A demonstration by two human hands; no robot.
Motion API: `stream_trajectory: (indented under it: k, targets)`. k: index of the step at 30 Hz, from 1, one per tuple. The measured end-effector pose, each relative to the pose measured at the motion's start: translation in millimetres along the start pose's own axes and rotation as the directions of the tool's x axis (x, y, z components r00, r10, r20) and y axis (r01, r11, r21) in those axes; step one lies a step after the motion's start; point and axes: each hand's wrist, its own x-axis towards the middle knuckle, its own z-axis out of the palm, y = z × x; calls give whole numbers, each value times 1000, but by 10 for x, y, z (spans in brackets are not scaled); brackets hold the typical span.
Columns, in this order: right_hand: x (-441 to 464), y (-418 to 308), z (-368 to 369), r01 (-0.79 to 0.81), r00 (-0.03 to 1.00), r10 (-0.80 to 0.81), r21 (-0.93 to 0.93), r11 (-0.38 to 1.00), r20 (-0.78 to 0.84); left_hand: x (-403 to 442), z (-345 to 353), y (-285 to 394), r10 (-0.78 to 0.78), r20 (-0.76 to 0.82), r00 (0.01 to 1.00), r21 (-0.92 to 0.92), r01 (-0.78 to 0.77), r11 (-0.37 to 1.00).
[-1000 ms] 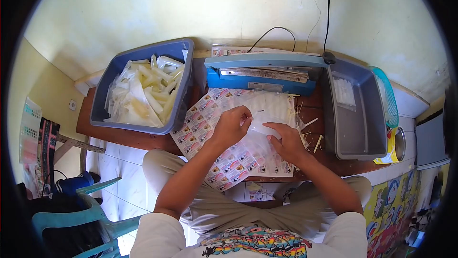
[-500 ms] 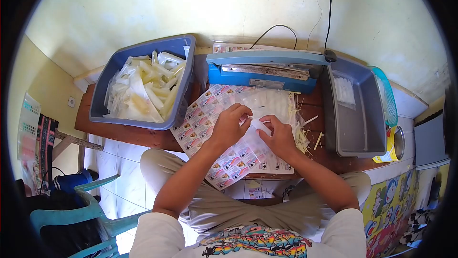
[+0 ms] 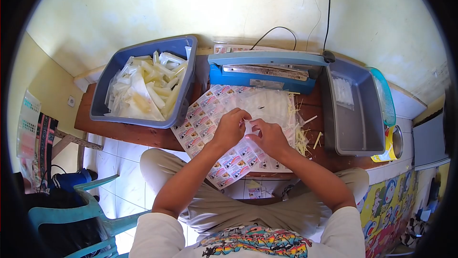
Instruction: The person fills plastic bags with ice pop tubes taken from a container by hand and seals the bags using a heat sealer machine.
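Over the printed label sheet, my left hand and my right hand meet with bent fingers. Between their fingertips is a small translucent white plastic bag, pinched from both sides; the fingers hide much of it. Just beyond the hands, clear plastic packs with whitish rows lie flat on the sheet. A small dark speck shows on that plastic. Behind them stands a blue impulse sealer with its long arm raised above the sealing bar.
On the left, a grey-blue tub holds a heap of pale yellow and clear plastic tubes. A grey tub on the right contains one packet. Pale strips litter the wooden table. A yellow tin stands far right.
My hands have drawn closer together, the right one shifting left. Less of the plastic bag shows between the fingers. The dark speck on the plastic is now visible.
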Motion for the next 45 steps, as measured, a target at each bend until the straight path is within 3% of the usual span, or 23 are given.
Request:
stream_trajectory:
  k: [7,10,12,13,15,18,22,25,28,33,39,43,45]
  targets:
    - [18,-67,61,104,987,-128,-226,968,-97,-61,-9,-10,-36,57,998,-11,36,999]
    - [8,-86,-39,112,988,-137,-273,955,-71,-98,41,5,-50,-34,998,-13,50,999]
    - [6,-120,-117,108,972,-190,-460,881,-136,-105,38,-11,-96,28,995,-17,97,995]
    - [29,-115,-114,109,973,-191,-461,881,-133,-106,36,-16,-98,27,995,-18,99,995]
    - [80,-76,-97,174,848,-371,-462,870,-378,-103,45,-22,-84,34,996,6,84,996]
    - [171,53,-50,133,912,-268,-393,910,-312,-101,50,-22,-32,59,998,36,30,999]
    - [237,176,4,136,906,-288,-431,892,-310,-95,6,40,-44,105,994,67,37,997]
    - [252,196,-7,40,938,-181,-426,904,-297,-69,-54,115,5,210,978,86,-24,996]
    - [217,177,-4,31,941,-171,-426,904,-293,-82,-54,130,-69,267,961,83,49,995]
    - [171,188,-154,169,946,-248,-336,927,-208,-110,37,110,71,58,996,137,-78,987]
    - [99,355,-195,249,915,-333,-333,910,-226,-75,152,63,220,64,973,395,-227,890]
    - [139,412,-174,267,892,-358,-317,910,-278,6,233,-30,197,101,975,438,-222,871]
    - [131,424,-186,239,914,-318,-299,924,-250,13,257,-39,220,39,975,441,-214,872]
